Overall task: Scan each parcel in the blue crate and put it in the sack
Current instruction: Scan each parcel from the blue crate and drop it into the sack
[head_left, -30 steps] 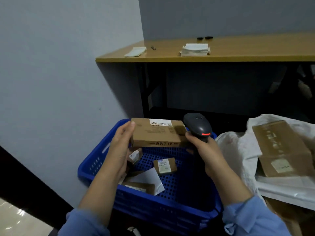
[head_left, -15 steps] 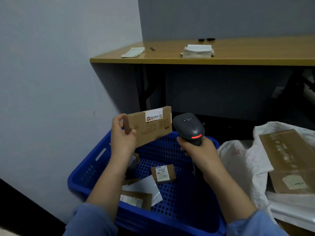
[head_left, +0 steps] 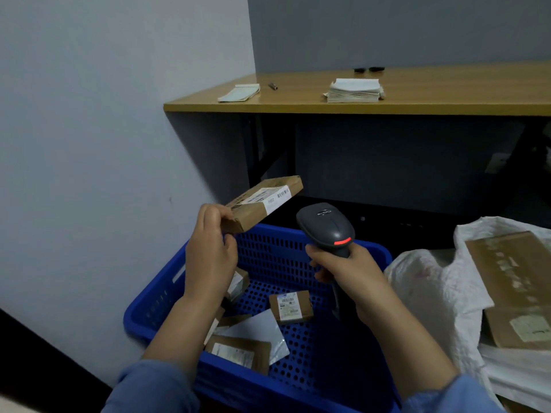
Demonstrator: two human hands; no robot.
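In the head view, a flat brown box [head_left: 262, 202] is held above the far left corner of the blue crate [head_left: 304, 380]. It is pinched at its near end by the left hand [head_left: 210, 257], thumb on top and fingers curled beneath. The box is tilted, with its far end raised, and a white label [head_left: 275, 198] with a barcode is turned up and to the right.

A dark grey scanner [head_left: 326, 226] is gripped by the right hand [head_left: 347, 275], the fingers wrapped tight round its handle. Its head is held just right of the box and below the label end, apart from it. A red strip is lit on the back of the head.

In the crate, a small brown parcel [head_left: 290, 307] with a white label is seen lying on the perforated floor. A white envelope [head_left: 258, 330] is seen nearer, partly covered by a brown packet [head_left: 238, 351] at the near wall. Another small parcel [head_left: 238, 283] is partly hidden behind the left wrist.

At the right, the white sack [head_left: 441, 296] is seen slumped just beside the crate, with a large brown carton [head_left: 515, 287] lying on it.

Beyond, a wooden table [head_left: 432, 96] is seen against the wall; a stack of papers [head_left: 353, 90] and a thin pad [head_left: 238, 93] are laid on it, well apart.
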